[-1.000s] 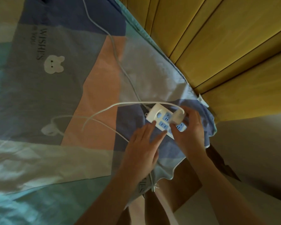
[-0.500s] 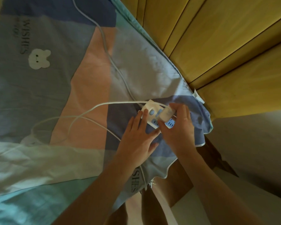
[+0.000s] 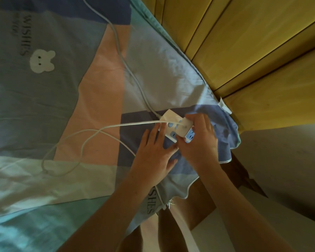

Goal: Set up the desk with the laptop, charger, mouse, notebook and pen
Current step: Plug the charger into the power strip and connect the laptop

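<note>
Charger (image 3: 185, 126) between right fingers (image 3: 195, 118)

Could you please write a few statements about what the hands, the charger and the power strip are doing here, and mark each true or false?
1. The right hand grips the white charger at the power strip. True.
2. The left hand is lifting the power strip off the bedding. False: it lies flat on the bedsheet, fingers against the strip's near edge.
3. The power strip rests on a bare wooden desk. False: it lies on the patterned bedsheet.
4. A thin white cable runs from the charger and loops across the sheet. True.
5. A laptop sits beside the strip. False: no laptop is in view.
</note>
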